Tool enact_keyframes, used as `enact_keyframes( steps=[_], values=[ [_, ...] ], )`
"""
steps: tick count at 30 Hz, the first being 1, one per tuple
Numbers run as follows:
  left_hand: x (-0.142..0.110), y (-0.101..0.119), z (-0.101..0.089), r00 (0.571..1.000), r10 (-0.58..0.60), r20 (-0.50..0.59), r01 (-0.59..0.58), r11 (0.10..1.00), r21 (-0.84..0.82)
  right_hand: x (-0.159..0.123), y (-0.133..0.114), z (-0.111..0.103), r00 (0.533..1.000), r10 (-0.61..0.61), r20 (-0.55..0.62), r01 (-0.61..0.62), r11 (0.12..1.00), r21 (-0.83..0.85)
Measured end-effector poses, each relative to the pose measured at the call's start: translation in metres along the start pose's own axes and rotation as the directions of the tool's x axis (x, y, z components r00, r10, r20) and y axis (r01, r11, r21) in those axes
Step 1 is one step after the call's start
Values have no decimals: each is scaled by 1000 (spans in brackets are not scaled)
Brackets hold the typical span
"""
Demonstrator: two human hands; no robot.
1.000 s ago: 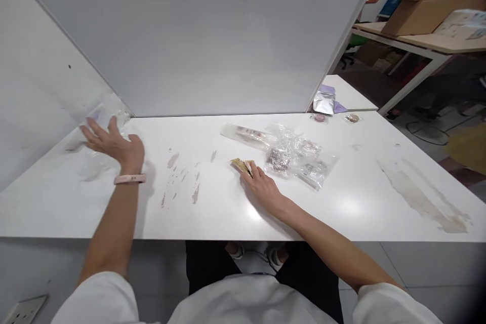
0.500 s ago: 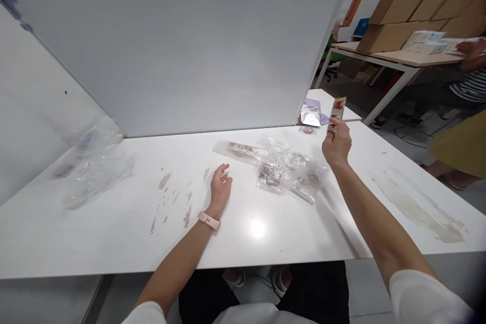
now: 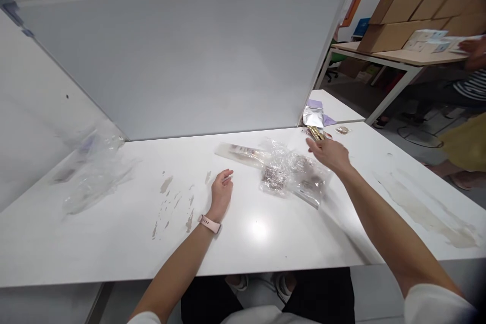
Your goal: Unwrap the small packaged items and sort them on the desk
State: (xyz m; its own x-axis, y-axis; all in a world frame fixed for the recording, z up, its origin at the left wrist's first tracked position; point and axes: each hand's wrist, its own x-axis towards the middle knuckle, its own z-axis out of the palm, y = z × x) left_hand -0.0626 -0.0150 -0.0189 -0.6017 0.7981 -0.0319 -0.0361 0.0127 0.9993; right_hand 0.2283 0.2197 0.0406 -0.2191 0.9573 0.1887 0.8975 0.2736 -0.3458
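My left hand (image 3: 221, 193), with a pink watch band on its wrist, rests on the white table (image 3: 114, 243) with its fingers loosely apart and nothing in them. My right hand (image 3: 329, 154) reaches over a heap of clear plastic bags (image 3: 290, 174) that hold dark snack pieces. Its fingers are stretched out. Just past the fingertips a small gold striped packet (image 3: 316, 133) lies near the table's far edge, and the hand looks off it.
A long clear packet (image 3: 238, 152) lies left of the bags. A silver foil pouch (image 3: 313, 116) and a small round item (image 3: 342, 130) sit at the back right. Crumpled clear plastic (image 3: 94, 169) lies far left. White partition boards (image 3: 190, 61) stand behind. Another person's arm (image 3: 474, 50) works at a box-laden table.
My left hand came from the far-left plastic to the table's middle. My right hand lifted a packet, carried it right, and has now lowered it by the far edge.
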Motion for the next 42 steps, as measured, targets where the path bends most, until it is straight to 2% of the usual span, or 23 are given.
enact_keyframes(
  steps=[2, 4, 7, 9, 11, 13, 15, 16, 17, 18, 19, 21, 22, 24, 27, 29, 31, 33, 35, 37, 39, 42],
  values=[
    [0, 0, 0, 1000, -2, 4, 2, 1000, 7, -25, -23, -1, 994, -86, 73, 83, 996, 42],
    [-1, 2, 0, 1000, -17, 24, 17, 1000, 3, -47, -47, 3, 976, -205, 75, 197, 975, 98],
    [-4, 11, 2, 990, -84, 112, 89, 995, -47, -73, -82, 9, 957, -288, -30, 287, 930, 232],
    [-7, 20, 3, 964, -152, 220, 186, 972, -144, -89, -106, 11, 922, -361, -144, 388, 871, 301],
    [-11, 28, 3, 905, -220, 364, 335, 896, -291, -110, -129, 10, 837, -520, -173, 547, 778, 308],
    [-14, 35, 1, 836, -241, 492, 465, 787, -405, -132, -149, 8, 707, -706, -50, 681, 659, 321],
    [-14, 40, -3, 787, -240, 569, 534, 725, -434, -153, -161, 9, 549, -829, 103, 745, 542, 388],
    [-13, 42, -6, 778, -242, 580, 547, 715, -435, -161, -163, 10, 494, -858, 140, 750, 502, 431],
    [-12, 42, -9, 775, -249, 580, 555, 708, -436, -167, -162, 13, 482, -865, 139, 740, 487, 465],
    [-10, 41, -11, 779, -257, 572, 558, 700, -445, -170, -158, 15, 510, -853, 109, 724, 494, 481],
    [-8, 40, -14, 785, -263, 561, 559, 690, -459, -172, -153, 19, 568, -820, 66, 703, 526, 478],
    [-3, 37, -18, 803, -267, 532, 551, 672, -494, -170, -138, 26, 714, -700, 5, 632, 648, 425],
    [-2, 36, -19, 808, -269, 524, 549, 667, -504, -169, -130, 29, 773, -635, 10, 583, 715, 386],
    [1, 33, -21, 809, -285, 515, 554, 662, -505, -167, -119, 34, 834, -543, 97, 491, 812, 316],
    [0, 33, -21, 789, -318, 526, 589, 634, -501, -169, -118, 38, 849, -476, 229, 429, 875, 227],
    [-2, 35, -19, 780, -310, 544, 601, 614, -511, -172, -125, 39, 860, -447, 245, 410, 892, 189],
    [-7, 38, -16, 787, -256, 562, 581, 616, -532, -174, -133, 38, 885, -403, 235, 349, 906, 239],
    [-12, 41, -12, 796, -165, 582, 537, 635, -555, -173, -138, 37, 907, -330, 263, 213, 896, 390],
    [-18, 42, -8, 795, -80, 602, 493, 662, -564, -171, -140, 36, 907, -257, 334, 35, 836, 547],
    [-22, 40, -6, 780, -68, 622, 475, 711, -518, -171, -139, 34, 885, -230, 405, -111, 741, 662],
    [-23, 37, -4, 773, -131, 621, 470, 776, -421, -171, -137, 34, 850, -259, 459, -210, 632, 746],
    [-20, 31, -4, 803, -255, 538, 461, 839, -291, -172, -134, 35, 802, -298, 518, -341, 483, 806]
  ],
)
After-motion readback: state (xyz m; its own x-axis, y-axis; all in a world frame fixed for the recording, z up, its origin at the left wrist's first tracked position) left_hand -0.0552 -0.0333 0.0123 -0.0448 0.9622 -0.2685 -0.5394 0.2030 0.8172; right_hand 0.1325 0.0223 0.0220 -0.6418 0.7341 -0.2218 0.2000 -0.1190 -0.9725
